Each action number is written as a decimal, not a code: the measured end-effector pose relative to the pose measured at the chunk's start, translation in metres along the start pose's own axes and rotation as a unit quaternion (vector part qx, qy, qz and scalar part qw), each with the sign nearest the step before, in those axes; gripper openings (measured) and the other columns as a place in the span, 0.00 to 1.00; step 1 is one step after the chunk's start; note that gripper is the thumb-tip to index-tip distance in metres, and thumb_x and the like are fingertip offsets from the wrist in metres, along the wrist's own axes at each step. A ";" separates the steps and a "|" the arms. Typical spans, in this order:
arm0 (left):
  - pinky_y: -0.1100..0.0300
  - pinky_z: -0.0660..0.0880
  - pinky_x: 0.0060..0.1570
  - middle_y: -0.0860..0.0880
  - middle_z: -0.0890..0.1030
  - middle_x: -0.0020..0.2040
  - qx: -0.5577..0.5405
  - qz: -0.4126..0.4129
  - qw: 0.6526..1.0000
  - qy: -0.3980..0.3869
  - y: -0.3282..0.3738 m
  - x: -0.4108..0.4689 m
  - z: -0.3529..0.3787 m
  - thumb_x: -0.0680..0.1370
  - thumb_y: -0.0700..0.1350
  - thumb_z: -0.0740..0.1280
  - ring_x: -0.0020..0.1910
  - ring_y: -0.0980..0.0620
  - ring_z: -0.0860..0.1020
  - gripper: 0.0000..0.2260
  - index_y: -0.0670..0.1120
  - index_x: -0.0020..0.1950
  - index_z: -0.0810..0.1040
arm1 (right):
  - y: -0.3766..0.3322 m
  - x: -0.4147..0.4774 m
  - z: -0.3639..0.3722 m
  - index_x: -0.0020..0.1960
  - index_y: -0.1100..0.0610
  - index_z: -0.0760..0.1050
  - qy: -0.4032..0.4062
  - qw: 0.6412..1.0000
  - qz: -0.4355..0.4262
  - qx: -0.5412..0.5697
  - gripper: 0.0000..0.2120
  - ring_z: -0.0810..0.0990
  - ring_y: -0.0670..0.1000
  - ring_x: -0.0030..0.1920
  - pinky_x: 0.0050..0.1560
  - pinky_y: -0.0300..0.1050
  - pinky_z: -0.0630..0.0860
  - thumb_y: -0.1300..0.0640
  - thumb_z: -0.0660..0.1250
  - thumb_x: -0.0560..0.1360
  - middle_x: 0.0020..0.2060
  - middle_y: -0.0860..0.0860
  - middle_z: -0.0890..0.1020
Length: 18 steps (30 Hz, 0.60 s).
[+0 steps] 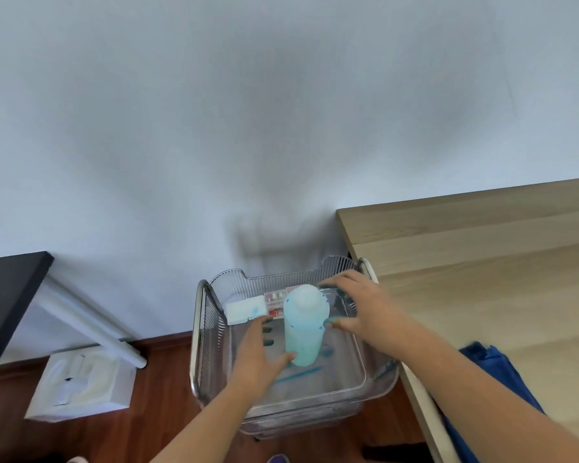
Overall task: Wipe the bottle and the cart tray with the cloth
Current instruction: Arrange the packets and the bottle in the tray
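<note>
A pale turquoise bottle (303,332) with a white cap stands upright in the clear ribbed cart tray (211,332). My left hand (258,355) lies inside the tray to the bottle's left. Its fingers are fairly straight and stained blue, and the thumb touches the bottle near its base. My right hand (365,309) curls round the bottle's upper right side, fingers behind the cap and thumb on the near side. Blue streaks (298,374) mark the tray floor. The blue cloth (495,369) lies on the wooden table, by my right forearm; neither hand holds it.
A small white box (246,309) and a red-and-white packet (274,300) sit at the tray's far side. The wooden table (482,262) adjoins the cart on the right. A black table (4,295) and a white box on the floor (81,385) are at the left.
</note>
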<state>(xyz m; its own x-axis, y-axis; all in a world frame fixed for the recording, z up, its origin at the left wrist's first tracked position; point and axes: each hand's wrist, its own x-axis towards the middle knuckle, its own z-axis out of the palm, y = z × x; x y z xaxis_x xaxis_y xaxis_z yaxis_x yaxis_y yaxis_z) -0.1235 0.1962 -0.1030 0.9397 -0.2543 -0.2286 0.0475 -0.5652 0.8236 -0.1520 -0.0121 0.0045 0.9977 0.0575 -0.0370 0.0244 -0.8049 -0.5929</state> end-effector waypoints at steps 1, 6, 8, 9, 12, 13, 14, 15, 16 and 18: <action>0.58 0.75 0.52 0.52 0.75 0.58 -0.007 0.001 1.000 0.026 0.002 -0.011 -0.001 0.65 0.45 0.80 0.50 0.57 0.76 0.35 0.48 0.67 0.67 | 0.007 -0.010 -0.005 0.64 0.48 0.72 0.009 1.000 0.005 0.002 0.27 0.71 0.41 0.57 0.60 0.31 0.64 0.52 0.76 0.67 0.58 0.43 0.73; 0.68 0.72 0.40 0.58 0.75 0.47 0.015 0.108 0.983 0.150 0.022 -0.068 0.015 0.64 0.45 0.79 0.43 0.58 0.75 0.28 0.56 0.57 0.69 | 0.060 -0.094 -0.025 0.60 0.45 0.73 0.021 0.996 0.088 0.018 0.19 0.73 0.42 0.55 0.56 0.34 0.71 0.53 0.72 0.71 0.53 0.40 0.74; 0.74 0.70 0.43 0.58 0.75 0.46 0.018 0.169 0.976 0.137 0.040 -0.084 0.037 0.65 0.43 0.79 0.46 0.61 0.74 0.27 0.60 0.55 0.68 | 0.085 -0.133 -0.027 0.60 0.45 0.73 0.015 0.992 0.124 0.012 0.18 0.74 0.41 0.55 0.55 0.31 0.68 0.54 0.71 0.72 0.52 0.39 0.74; 0.76 0.68 0.45 0.58 0.74 0.47 0.020 0.193 0.975 0.110 0.050 -0.089 0.051 0.66 0.44 0.78 0.48 0.63 0.73 0.26 0.61 0.54 0.67 | 0.097 -0.151 -0.027 0.61 0.45 0.73 0.010 0.990 0.140 0.004 0.18 0.73 0.40 0.56 0.56 0.29 0.65 0.53 0.71 0.73 0.53 0.39 0.74; 0.76 0.67 0.51 0.62 0.71 0.52 0.086 0.250 0.964 -0.025 0.082 -0.104 0.099 0.70 0.50 0.73 0.53 0.66 0.71 0.22 0.62 0.57 0.66 | 0.129 -0.202 -0.021 0.61 0.46 0.72 0.003 0.982 0.189 -0.017 0.17 0.72 0.40 0.59 0.59 0.30 0.64 0.51 0.70 0.73 0.56 0.38 0.73; 0.74 0.68 0.55 0.62 0.71 0.54 0.115 0.259 0.957 -0.066 0.086 -0.102 0.109 0.72 0.52 0.71 0.54 0.66 0.70 0.20 0.60 0.59 0.66 | 0.134 -0.206 -0.015 0.61 0.45 0.72 -0.009 0.981 0.193 -0.026 0.17 0.72 0.40 0.60 0.60 0.31 0.64 0.51 0.70 0.74 0.57 0.39 0.73; 0.70 0.68 0.59 0.60 0.71 0.58 0.142 0.270 0.947 -0.103 0.091 -0.101 0.122 0.73 0.52 0.69 0.56 0.65 0.70 0.20 0.58 0.62 0.67 | 0.140 -0.211 -0.009 0.62 0.46 0.72 -0.023 0.979 0.197 -0.041 0.17 0.71 0.41 0.61 0.61 0.32 0.65 0.50 0.69 0.74 0.58 0.39 0.73; 0.64 0.68 0.63 0.58 0.70 0.61 0.175 0.284 0.933 -0.138 0.097 -0.102 0.137 0.73 0.52 0.69 0.59 0.62 0.69 0.21 0.56 0.64 0.67 | 0.146 -0.219 -0.005 0.62 0.46 0.72 -0.034 0.977 0.202 -0.054 0.18 0.71 0.42 0.62 0.62 0.33 0.66 0.51 0.69 0.74 0.60 0.40 0.73; 0.60 0.67 0.65 0.56 0.70 0.64 0.216 0.297 0.914 -0.171 0.103 -0.103 0.153 0.74 0.52 0.68 0.62 0.58 0.70 0.23 0.55 0.66 0.67 | 0.153 -0.229 -0.002 0.63 0.46 0.71 -0.048 0.975 0.204 -0.068 0.18 0.70 0.43 0.63 0.63 0.35 0.66 0.52 0.68 0.74 0.62 0.41 0.73; 0.55 0.66 0.66 0.53 0.69 0.68 0.311 0.320 0.865 -0.231 0.110 -0.106 0.183 0.74 0.53 0.67 0.65 0.53 0.69 0.25 0.52 0.69 0.66 | 0.168 -0.246 0.005 0.64 0.46 0.71 -0.059 0.975 0.190 -0.100 0.19 0.68 0.45 0.65 0.64 0.37 0.66 0.54 0.66 0.75 0.64 0.42 0.71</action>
<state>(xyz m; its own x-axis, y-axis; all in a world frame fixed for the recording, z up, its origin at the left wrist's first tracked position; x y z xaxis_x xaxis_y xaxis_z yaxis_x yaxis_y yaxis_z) -0.2798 0.0175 -0.0830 0.4648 -0.8758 -0.1304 -0.7580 -0.4697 0.4527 -0.3935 -0.1585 -0.0898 0.9231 -0.2088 -0.3230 -0.3215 -0.8798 -0.3502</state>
